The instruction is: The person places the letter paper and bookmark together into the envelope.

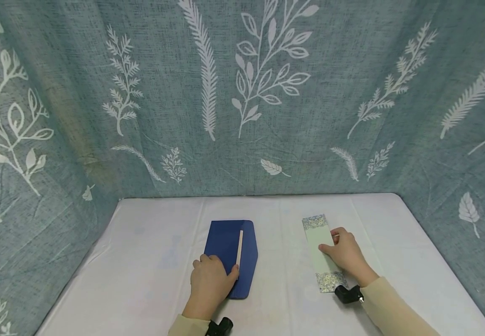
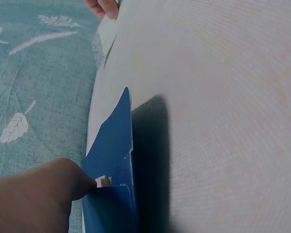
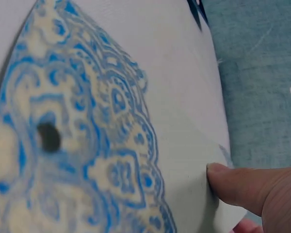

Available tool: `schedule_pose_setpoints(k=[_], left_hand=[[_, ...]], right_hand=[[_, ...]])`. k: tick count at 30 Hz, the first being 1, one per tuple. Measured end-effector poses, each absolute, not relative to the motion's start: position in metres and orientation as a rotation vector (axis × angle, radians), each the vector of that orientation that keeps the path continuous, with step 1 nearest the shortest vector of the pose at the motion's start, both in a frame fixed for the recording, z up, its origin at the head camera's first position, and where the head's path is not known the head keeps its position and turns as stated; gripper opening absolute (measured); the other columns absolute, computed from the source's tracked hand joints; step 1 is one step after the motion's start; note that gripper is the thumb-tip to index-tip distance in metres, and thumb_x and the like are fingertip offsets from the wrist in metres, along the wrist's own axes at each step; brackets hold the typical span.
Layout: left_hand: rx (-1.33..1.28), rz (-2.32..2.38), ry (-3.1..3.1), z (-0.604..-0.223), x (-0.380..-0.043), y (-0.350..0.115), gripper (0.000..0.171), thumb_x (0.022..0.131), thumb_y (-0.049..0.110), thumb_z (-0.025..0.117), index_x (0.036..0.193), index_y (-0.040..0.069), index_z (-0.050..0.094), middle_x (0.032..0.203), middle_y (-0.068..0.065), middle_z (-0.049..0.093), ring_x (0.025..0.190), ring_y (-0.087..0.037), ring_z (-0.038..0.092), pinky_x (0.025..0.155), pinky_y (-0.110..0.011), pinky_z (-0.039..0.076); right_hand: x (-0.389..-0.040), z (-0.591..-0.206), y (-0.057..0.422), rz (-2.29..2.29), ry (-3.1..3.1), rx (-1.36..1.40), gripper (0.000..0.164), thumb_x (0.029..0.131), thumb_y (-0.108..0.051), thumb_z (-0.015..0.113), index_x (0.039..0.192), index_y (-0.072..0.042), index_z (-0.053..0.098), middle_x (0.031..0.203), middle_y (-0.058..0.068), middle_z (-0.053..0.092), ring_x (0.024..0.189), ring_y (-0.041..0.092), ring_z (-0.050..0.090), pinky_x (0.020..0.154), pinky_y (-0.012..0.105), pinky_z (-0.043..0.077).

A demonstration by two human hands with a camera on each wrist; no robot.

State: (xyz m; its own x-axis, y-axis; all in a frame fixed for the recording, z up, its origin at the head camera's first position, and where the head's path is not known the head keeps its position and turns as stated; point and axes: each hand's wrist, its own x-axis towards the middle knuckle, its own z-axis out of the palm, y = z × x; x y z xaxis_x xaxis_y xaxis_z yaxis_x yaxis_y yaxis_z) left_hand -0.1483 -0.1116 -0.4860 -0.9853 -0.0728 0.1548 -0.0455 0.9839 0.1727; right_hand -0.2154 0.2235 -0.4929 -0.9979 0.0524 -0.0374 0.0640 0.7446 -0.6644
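Near the middle of the table, my left hand (image 1: 210, 280) grips a dark blue envelope (image 1: 224, 235), its flap spread out to the right. The thumb lies at the envelope's mouth, where a narrow pale strip (image 1: 240, 247) shows; whether this is the lining or something inside, I cannot tell. In the left wrist view the envelope (image 2: 114, 131) stands tilted above its shadow. Over to the right, my right hand (image 1: 345, 254) pinches the long edge of a pale green bookmark (image 1: 319, 240) with patterned ends. The right wrist view shows the bookmark's blue-and-cream pattern (image 3: 111, 160) and a dark round hole.
A white cloth covers the table (image 1: 150, 242). Behind it and along both sides hangs a blue-green curtain (image 1: 162, 93) printed with white leaves. Black wrist cameras (image 1: 348, 294) sit at both cuffs, the right one just over the bookmark's lower end.
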Motion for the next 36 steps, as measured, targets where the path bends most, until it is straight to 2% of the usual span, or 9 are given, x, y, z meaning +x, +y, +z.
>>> schedule_pose_setpoints(k=[6,12,21,36], left_hand=[[0.090,-0.250,-2.965,-0.486,-0.148,-0.113,0.077,0.073,0.056,0.057,0.095,-0.018,0.057,0.082,-0.026,0.050,0.072,-0.038,0.049,0.047,-0.041,0.044],[0.094,-0.255,-2.971,-0.486,-0.148,-0.113,0.078,0.073,0.057,0.056,0.095,-0.018,0.057,0.083,-0.026,0.050,0.072,-0.037,0.049,0.048,-0.041,0.044],[0.100,-0.248,-2.990,-0.486,-0.147,-0.114,0.077,0.074,0.057,0.055,0.097,-0.017,0.056,0.084,-0.027,0.050,0.074,-0.038,0.049,0.050,-0.041,0.044],[0.119,-0.272,-3.006,-0.485,-0.148,-0.113,0.077,0.074,0.058,0.055,0.098,-0.016,0.057,0.083,-0.025,0.049,0.073,-0.036,0.048,0.050,-0.041,0.043]], right_hand=[[-0.215,-0.484,0.226,-1.099,2.898,0.053,0.045,0.083,-0.020,0.062,0.117,0.003,0.045,0.095,0.018,0.054,0.079,0.025,0.053,0.064,0.037,0.043],[-0.216,-0.480,0.228,-1.136,2.872,0.050,0.040,0.084,-0.017,0.058,0.118,0.001,0.046,0.091,0.013,0.053,0.076,0.023,0.052,0.059,0.033,0.043],[-0.217,-0.471,0.226,-1.247,2.854,0.026,0.039,0.083,-0.014,0.058,0.118,0.000,0.047,0.089,0.012,0.052,0.073,0.022,0.049,0.056,0.031,0.041],[-0.214,-0.457,0.207,-1.554,2.738,0.014,0.044,0.087,-0.021,0.056,0.126,-0.007,0.040,0.098,0.015,0.053,0.083,0.025,0.055,0.062,0.032,0.044]])
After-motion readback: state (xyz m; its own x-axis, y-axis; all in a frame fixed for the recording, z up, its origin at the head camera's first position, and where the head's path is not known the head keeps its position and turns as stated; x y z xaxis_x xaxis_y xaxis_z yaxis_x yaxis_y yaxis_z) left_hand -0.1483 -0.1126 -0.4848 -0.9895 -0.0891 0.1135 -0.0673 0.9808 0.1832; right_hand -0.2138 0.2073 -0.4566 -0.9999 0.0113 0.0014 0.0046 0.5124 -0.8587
